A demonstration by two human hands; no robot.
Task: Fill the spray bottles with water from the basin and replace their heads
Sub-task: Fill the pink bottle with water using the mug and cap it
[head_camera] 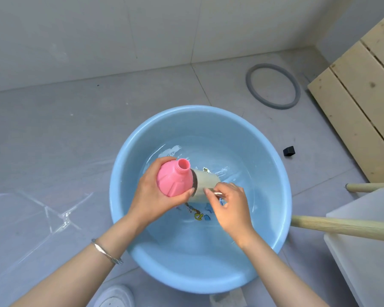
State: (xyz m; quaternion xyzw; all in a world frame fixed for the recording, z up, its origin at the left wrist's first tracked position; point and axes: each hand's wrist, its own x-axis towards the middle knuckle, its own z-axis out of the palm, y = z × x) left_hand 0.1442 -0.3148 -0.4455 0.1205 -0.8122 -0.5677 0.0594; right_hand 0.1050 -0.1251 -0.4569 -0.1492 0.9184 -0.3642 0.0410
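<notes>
Pink bottle (174, 180), neck open, sat gripped in our left hand (151, 196) over the basin (129, 156); our right hand (231, 207) pinched the handle of a cup (205, 182).

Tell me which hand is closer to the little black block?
Right. The right hand sits down-left of the black block; the left hand, gripping the pink bottle, is farther left.

The basin (186, 262) sits on the floor (75, 129). Over it, the bottle (173, 180) lies just left of the cup (205, 182). A ring (249, 84) lies behind-right; a block (289, 151) right of the basin.
</notes>
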